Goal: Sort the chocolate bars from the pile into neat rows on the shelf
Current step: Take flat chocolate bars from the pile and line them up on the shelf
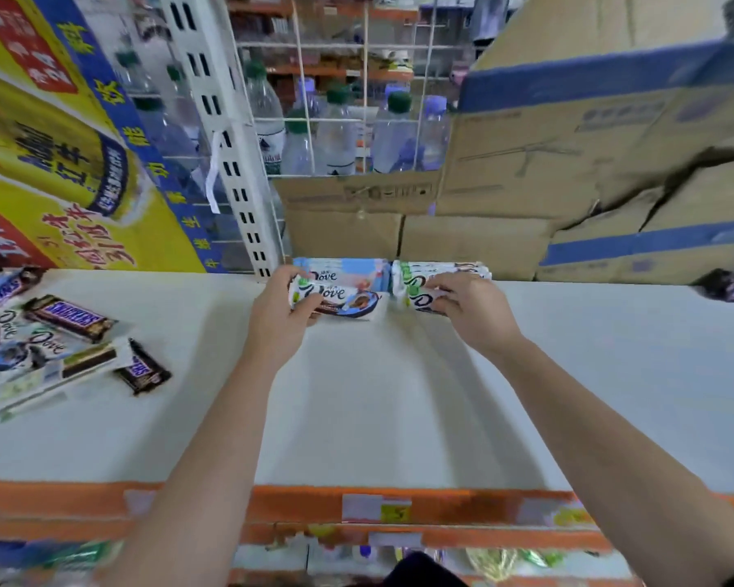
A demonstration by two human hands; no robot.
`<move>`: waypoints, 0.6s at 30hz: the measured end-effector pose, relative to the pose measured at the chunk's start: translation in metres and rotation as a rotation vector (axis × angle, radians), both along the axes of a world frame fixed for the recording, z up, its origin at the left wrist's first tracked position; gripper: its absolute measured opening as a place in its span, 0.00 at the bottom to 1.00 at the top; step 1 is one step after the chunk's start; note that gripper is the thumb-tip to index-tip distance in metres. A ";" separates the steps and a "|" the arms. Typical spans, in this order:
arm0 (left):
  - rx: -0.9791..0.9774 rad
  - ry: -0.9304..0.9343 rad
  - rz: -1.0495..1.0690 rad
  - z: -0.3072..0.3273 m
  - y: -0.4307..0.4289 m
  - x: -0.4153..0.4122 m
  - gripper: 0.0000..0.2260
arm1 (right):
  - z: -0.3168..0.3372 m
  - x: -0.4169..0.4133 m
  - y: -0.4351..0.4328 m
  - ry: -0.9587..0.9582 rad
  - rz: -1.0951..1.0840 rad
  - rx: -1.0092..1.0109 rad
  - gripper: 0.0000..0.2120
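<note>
Left hand [285, 310] gripped a Dove bar [350, 300], right hand [469, 309] a second bar [419, 295], at two short rows [348, 269]; the pile [60, 341] lay mostly unsorted.

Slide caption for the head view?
Left hand grips a Dove bar, right hand pinches a second bar, at the back of the white shelf; mixed pile lies left.

Bare shelf [357, 396] mid-front; pile [60, 341] left, cardboard boxes [526, 184] wall off rear.
</note>
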State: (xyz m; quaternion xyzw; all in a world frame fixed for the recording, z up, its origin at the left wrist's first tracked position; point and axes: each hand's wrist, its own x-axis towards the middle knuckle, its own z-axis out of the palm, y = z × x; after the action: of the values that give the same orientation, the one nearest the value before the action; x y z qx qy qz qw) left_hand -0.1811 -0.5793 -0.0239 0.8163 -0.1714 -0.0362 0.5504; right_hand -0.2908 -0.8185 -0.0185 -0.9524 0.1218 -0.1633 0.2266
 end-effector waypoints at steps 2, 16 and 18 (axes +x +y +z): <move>0.079 -0.032 0.017 -0.005 0.001 -0.004 0.10 | -0.002 0.005 -0.004 -0.027 0.007 0.001 0.10; 0.332 -0.186 0.062 -0.004 0.008 -0.019 0.10 | -0.017 0.031 -0.012 -0.141 -0.052 -0.218 0.09; 0.343 -0.184 0.063 -0.003 0.011 -0.017 0.10 | -0.017 0.034 -0.009 -0.126 -0.078 -0.252 0.09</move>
State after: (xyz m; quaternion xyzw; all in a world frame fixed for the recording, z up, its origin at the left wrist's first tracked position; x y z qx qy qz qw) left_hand -0.1982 -0.5682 -0.0269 0.9030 -0.1867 0.0274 0.3860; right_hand -0.2568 -0.8274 -0.0352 -0.9557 0.1227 -0.2456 0.1058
